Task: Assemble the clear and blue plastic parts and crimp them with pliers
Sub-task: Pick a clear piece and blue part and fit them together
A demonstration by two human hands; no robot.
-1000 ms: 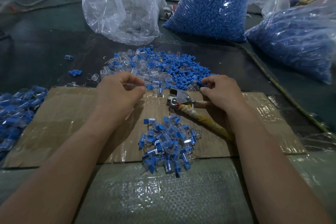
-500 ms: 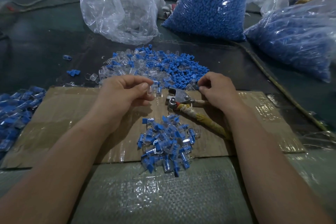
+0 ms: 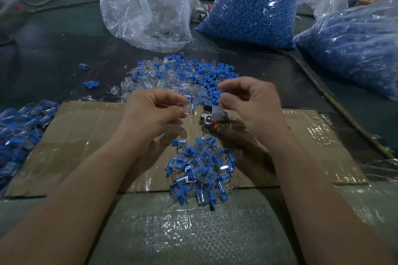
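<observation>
My left hand (image 3: 150, 112) pinches a small clear plastic part (image 3: 189, 108) between thumb and fingers, above the far edge of the cardboard sheet (image 3: 75, 135). My right hand (image 3: 252, 105) hovers just right of it, thumb and forefinger pinched on what looks like a small blue part (image 3: 218, 94). The pliers (image 3: 213, 114) lie on the cardboard between and below the hands, their handles hidden under my right hand. A mixed heap of loose clear and blue parts (image 3: 178, 77) lies just beyond the hands. A pile of assembled pieces (image 3: 200, 170) sits nearer me.
A crumpled bag of clear parts (image 3: 146, 6) stands at the back, with a full bag of blue parts (image 3: 252, 2) beside it and another (image 3: 355, 45) at the right. More blue pieces (image 3: 19, 131) are heaped at the left edge. A few strays (image 3: 91, 84) lie on the dark mat.
Both hands have lifted from the loose heap and drawn toward each other. The left hand now shows a clear part at its fingertips; the right hand rose off the pile's near edge.
</observation>
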